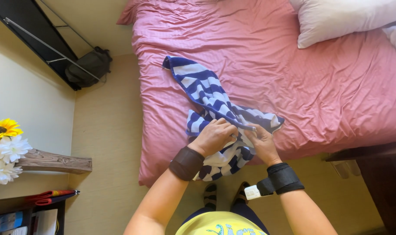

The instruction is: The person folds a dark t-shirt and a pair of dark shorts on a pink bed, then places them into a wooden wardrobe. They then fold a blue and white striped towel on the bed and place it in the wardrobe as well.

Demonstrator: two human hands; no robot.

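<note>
A blue and white striped towel (205,89) lies crumpled on the pink bedspread (320,91), with its near end hanging over the bed's front edge. My left hand (214,136) grips the towel's edge at its near part, fingers closed on the cloth. My right hand (262,142) pinches the same edge just to the right, thumb on top. The two hands are close together, almost touching. Each wrist wears a dark band; a small white device hangs from the right one.
A white pillow (341,19) lies at the bed's far right. A dark bag (88,67) sits on the floor by a black rail at the far left. A wooden shelf (54,162) with flowers (4,148) juts out at left. A dark table edge (367,152) stands at right.
</note>
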